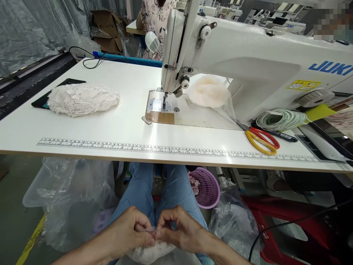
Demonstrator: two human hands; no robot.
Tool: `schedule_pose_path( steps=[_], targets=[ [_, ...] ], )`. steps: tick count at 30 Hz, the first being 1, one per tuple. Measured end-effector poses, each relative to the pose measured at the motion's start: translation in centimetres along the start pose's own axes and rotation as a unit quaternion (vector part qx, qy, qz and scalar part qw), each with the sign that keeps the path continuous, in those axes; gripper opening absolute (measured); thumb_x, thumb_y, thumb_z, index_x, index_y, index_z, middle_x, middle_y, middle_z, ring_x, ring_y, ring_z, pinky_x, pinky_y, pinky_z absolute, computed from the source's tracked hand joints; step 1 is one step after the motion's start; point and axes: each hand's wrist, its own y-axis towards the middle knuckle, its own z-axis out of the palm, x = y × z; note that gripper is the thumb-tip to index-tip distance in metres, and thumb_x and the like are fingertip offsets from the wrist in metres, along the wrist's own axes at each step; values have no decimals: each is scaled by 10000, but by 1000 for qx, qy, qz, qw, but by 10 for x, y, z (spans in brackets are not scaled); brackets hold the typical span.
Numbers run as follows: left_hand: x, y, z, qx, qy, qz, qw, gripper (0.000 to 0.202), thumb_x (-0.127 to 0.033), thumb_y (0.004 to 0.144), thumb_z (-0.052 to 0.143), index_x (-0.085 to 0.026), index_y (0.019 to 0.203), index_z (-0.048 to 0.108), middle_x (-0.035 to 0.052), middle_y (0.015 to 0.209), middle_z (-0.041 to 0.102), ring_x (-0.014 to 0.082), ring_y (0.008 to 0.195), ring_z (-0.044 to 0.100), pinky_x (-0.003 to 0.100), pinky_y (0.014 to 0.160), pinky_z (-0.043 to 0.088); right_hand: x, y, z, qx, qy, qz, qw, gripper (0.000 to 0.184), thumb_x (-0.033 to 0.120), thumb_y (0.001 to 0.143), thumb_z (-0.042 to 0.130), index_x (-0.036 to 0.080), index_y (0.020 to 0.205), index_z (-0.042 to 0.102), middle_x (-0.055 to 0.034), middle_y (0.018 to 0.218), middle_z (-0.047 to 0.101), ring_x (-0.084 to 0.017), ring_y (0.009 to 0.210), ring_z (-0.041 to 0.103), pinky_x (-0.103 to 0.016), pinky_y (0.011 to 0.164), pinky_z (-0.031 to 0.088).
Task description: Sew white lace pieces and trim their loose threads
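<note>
My left hand (pixel 139 228) and my right hand (pixel 175 228) meet above my lap, thumbs and forefingers pinched close together. Both pinch the top edge of a white fabric piece (pixel 150 254), which hangs down over my lap; its lower part runs out of view. Exactly what lies between the fingertips is partly hidden by them. Beyond the table edge, a white sewing machine (pixel 242 62) stands with its needle and presser foot over a metal plate (pixel 158 105). A bundle of white lace (pixel 82 98) lies on the table's left side, on a dark flat item.
Red and yellow scissors (pixel 261 140) lie right, beside a coil of pale cord (pixel 280 119). Peach fabric (pixel 208 92) sits behind the needle. A printed ruler (pixel 165 150) runs along the table front. Below are a purple basket (pixel 211 187), plastic bags (pixel 79 198) and a red stool (pixel 292 221). Someone stands behind.
</note>
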Motion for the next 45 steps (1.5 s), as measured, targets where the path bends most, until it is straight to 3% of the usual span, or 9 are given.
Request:
schedule_pose_path(
  steps=[6,12,22,32,38,45],
  targets=[
    [0,-1,1,-6,12,-9,1000,213,-293,650,634,-154,509,555,-85,435,308,75,470,219,235,450,142,-7,-2,-5,8,27,-1,1000,321,402,627,783,120,713,657,15,603,551,-101,576,475,-189,527,362],
    [2,-2,1,-13,29,-15,999,232,-323,650,631,-152,514,552,-72,460,332,85,497,256,235,462,164,-4,-4,-5,-2,-22,-10,1000,315,350,562,827,134,728,669,35,609,540,-94,589,471,-174,528,349],
    [17,1,2,-2,35,12,999,268,-336,700,629,-183,546,472,-86,501,278,90,507,226,243,461,150,-8,-5,-3,-2,-59,-34,998,258,362,670,762,135,761,678,28,609,547,-101,581,498,-179,522,355],
    [16,2,1,14,6,14,1000,308,-316,729,612,-183,501,453,-84,489,222,83,495,155,261,466,114,-10,-8,-7,11,-64,-31,997,293,422,767,673,132,805,676,20,624,559,-95,572,504,-173,511,347],
    [18,6,-1,14,-7,14,1000,289,-387,718,633,-110,636,646,-61,506,340,84,503,240,235,467,168,-11,-8,-7,-6,-100,-45,994,414,474,564,801,161,795,659,40,656,542,-101,616,480,-176,531,331],
    [21,3,-2,-8,11,29,999,449,-566,666,639,-119,629,618,-58,524,353,85,512,253,223,474,179,-13,-11,-7,-18,-129,-117,985,372,509,805,596,145,798,671,-5,682,598,-125,636,538,-209,583,373]
  ],
)
